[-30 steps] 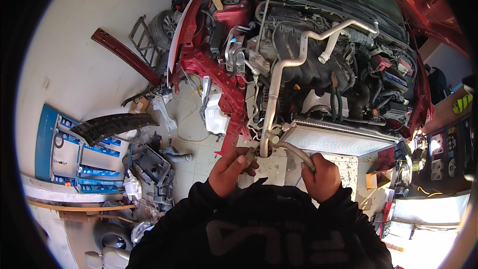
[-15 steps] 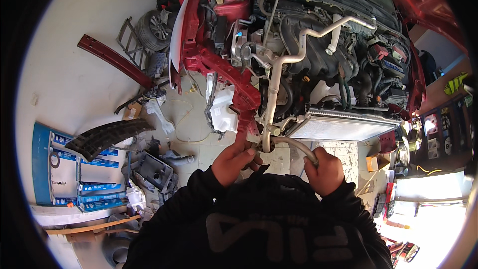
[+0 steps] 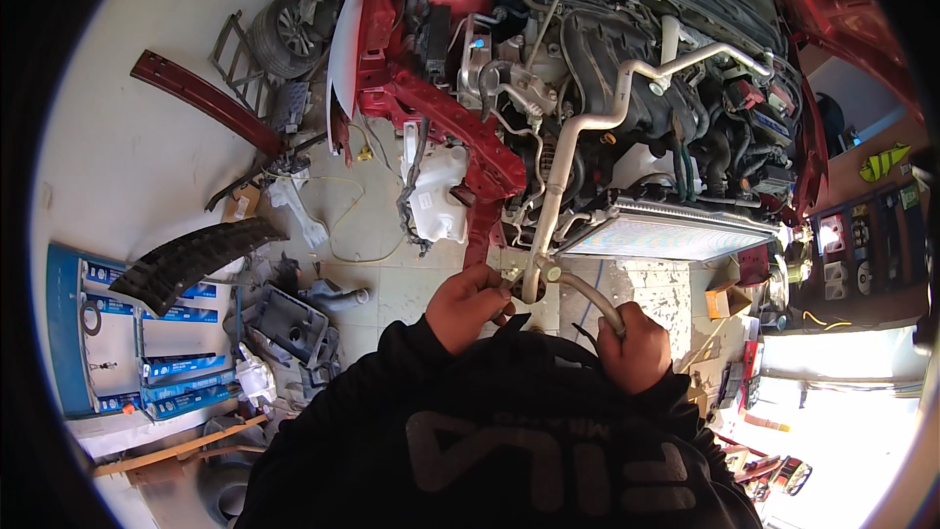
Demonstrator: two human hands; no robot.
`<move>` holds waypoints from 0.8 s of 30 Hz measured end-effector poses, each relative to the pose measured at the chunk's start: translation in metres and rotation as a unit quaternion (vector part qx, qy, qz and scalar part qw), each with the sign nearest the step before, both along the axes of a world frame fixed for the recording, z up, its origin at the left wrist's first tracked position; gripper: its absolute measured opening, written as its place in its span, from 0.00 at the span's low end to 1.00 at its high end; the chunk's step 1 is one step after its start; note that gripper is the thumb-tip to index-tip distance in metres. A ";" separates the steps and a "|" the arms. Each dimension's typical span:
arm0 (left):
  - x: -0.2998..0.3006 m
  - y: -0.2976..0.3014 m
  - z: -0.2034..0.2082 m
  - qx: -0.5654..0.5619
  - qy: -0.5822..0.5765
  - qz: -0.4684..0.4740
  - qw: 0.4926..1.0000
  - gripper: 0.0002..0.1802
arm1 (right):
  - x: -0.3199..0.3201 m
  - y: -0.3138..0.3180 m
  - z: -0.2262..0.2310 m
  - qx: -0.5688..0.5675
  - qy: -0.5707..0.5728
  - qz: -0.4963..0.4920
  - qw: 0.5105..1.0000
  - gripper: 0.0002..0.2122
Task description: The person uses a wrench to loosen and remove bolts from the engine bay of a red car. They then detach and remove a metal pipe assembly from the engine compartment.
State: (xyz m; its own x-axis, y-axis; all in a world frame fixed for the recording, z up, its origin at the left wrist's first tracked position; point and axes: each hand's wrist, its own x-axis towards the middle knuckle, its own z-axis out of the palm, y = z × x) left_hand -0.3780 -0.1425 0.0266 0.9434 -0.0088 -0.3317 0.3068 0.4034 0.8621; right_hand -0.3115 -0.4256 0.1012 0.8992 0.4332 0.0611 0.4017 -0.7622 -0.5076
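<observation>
A long, bent metal coolant pipe (image 3: 560, 176) runs from in front of my chest up over the engine bay. Its near end has a dark-rimmed flange, and a curved branch leaves it to the right. My right hand (image 3: 634, 348) is closed round the end of that branch. My left hand (image 3: 470, 306) is pinched at the flange, thumb and fingers closed on its left edge. Its fingertips are partly hidden. Beyond the hands, the open engine bay shows a black engine cover (image 3: 612, 49) and a radiator (image 3: 676, 233) standing at the front.
A red body frame (image 3: 450, 122) juts out at left, beside a white plastic reservoir (image 3: 438, 196). On the floor at left lie a black curved trim piece (image 3: 191, 260), a black housing (image 3: 291, 328) and blue-edged shelving (image 3: 73, 333). A cardboard box (image 3: 727, 300) sits at right.
The far part of the pipe has swung to the right over the engine, while both hands keep hold of its near end. The whole view has shifted slightly.
</observation>
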 end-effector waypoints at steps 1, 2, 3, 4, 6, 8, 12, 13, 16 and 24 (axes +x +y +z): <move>0.001 -0.005 -0.001 0.006 0.003 0.011 1.000 0.14 | 0.001 -0.003 0.000 0.000 -0.002 0.000 1.000 0.12; 0.002 -0.010 -0.002 0.012 0.006 0.021 1.000 0.14 | 0.003 -0.006 -0.001 -0.002 -0.006 0.001 1.000 0.12; 0.004 -0.016 -0.003 0.021 -0.001 0.031 0.999 0.14 | 0.004 -0.009 -0.001 -0.004 -0.008 0.001 1.000 0.12; 0.005 -0.021 -0.004 0.030 -0.009 0.041 0.999 0.14 | 0.006 -0.012 -0.002 -0.014 -0.002 -0.004 1.000 0.12; 0.009 -0.029 -0.004 0.062 -0.022 0.051 0.997 0.13 | 0.009 -0.018 -0.004 -0.010 -0.022 0.001 1.000 0.12; 0.014 -0.034 -0.004 0.111 -0.035 0.050 0.992 0.12 | 0.012 -0.024 -0.006 -0.012 -0.033 0.004 0.999 0.12; 0.020 -0.042 0.002 0.212 -0.038 0.014 0.976 0.11 | 0.017 -0.039 -0.007 -0.020 -0.043 0.013 0.999 0.13; 0.022 -0.043 0.005 0.229 -0.030 -0.008 0.973 0.11 | 0.018 -0.042 -0.007 -0.024 -0.043 0.014 0.999 0.13; 0.027 -0.047 0.012 0.193 -0.004 -0.033 0.981 0.11 | 0.022 -0.051 -0.007 -0.021 -0.042 0.007 0.999 0.13; 0.038 -0.066 0.022 0.091 0.019 0.003 0.996 0.14 | 0.029 -0.068 -0.005 0.003 -0.018 0.005 1.000 0.12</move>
